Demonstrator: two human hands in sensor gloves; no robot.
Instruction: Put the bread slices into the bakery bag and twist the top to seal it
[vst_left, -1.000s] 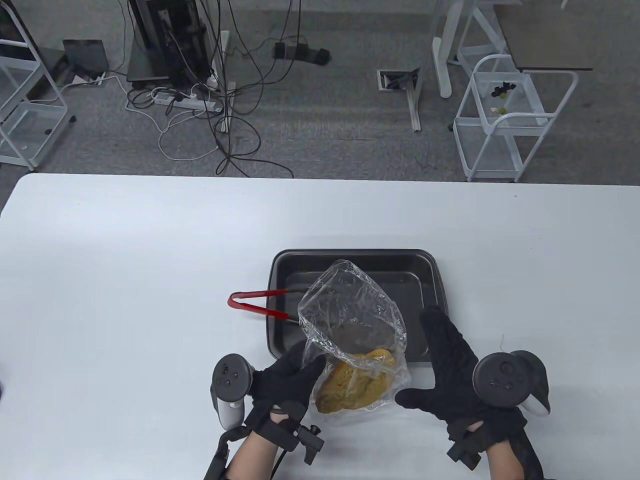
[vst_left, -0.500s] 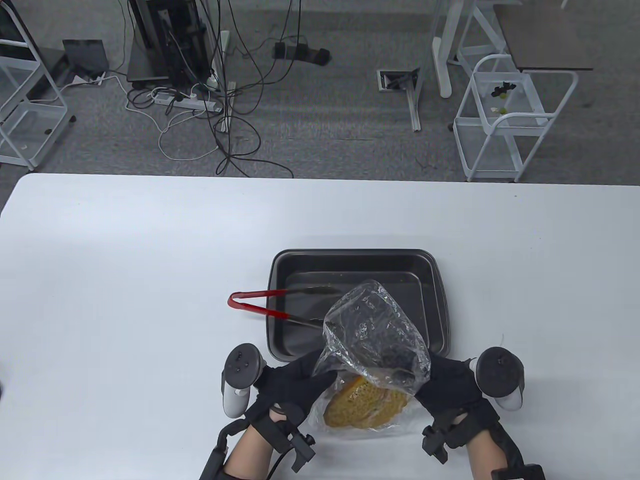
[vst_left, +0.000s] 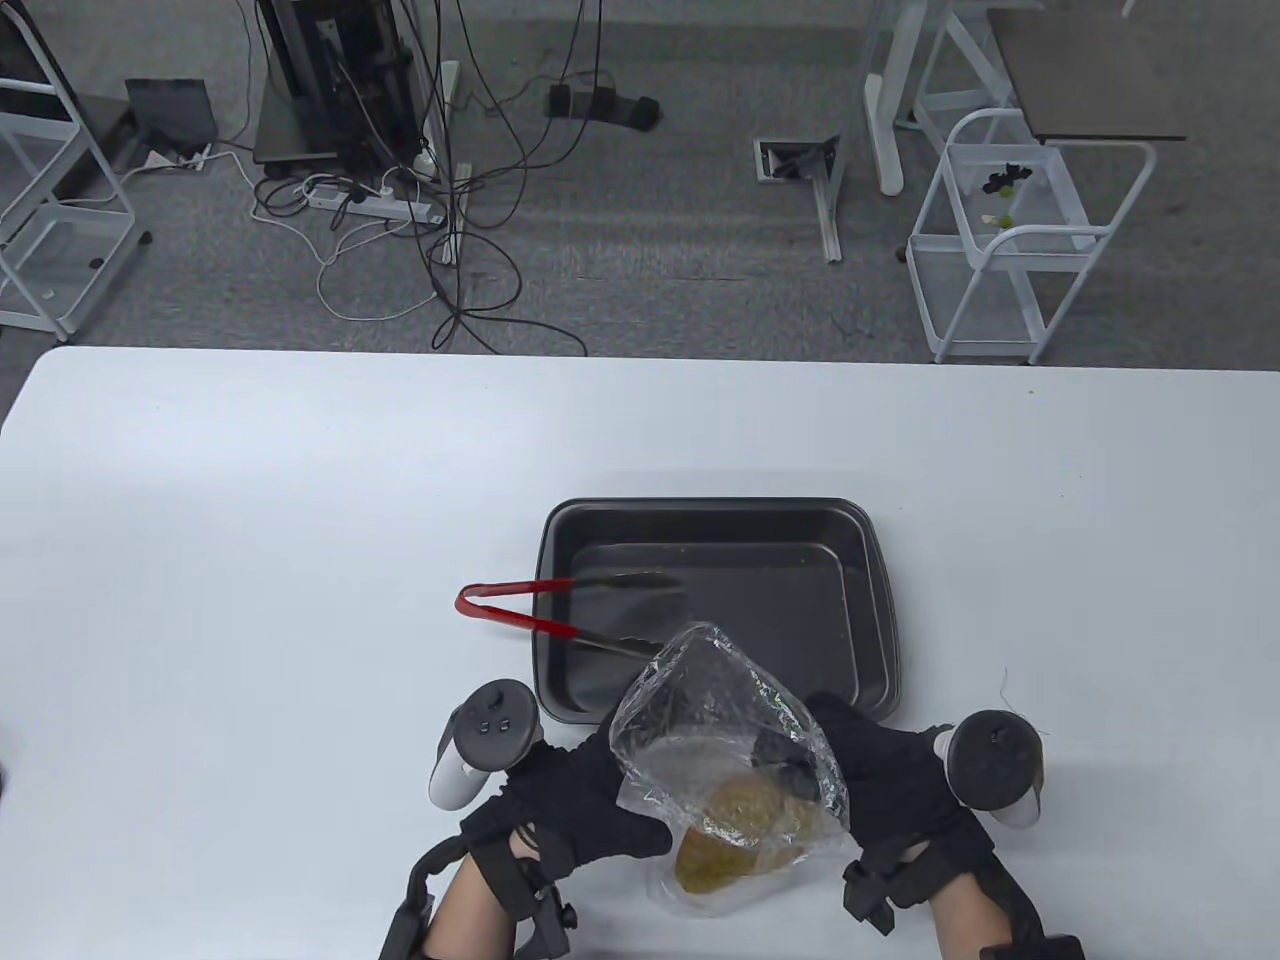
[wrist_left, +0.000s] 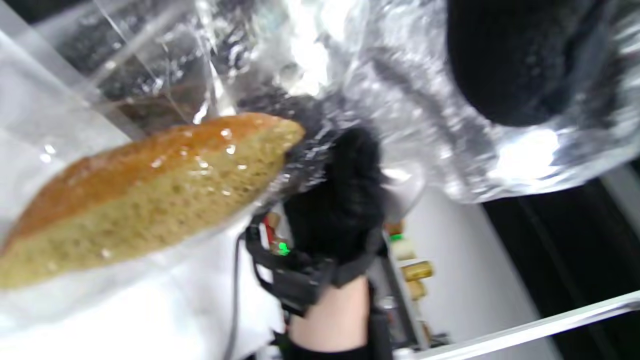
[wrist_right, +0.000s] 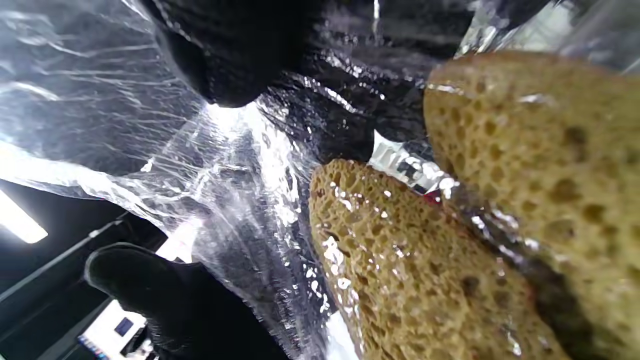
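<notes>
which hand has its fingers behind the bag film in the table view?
The right hand: its dark fingers show through the clear plastic bakery bag. The left hand lies beside the bag's left edge, uncovered, near the brown bread slices.

Baking tray: dark, rectangular, on the white table, long side running left to right.
Tongs: red handles, hinge end out over the table to the tray's left, dark tips lying inside the tray.
Cart: white wire frame, on the grey carpet beyond the table's far right.
Power strip: white, on the floor at far left among tangled cables.
</notes>
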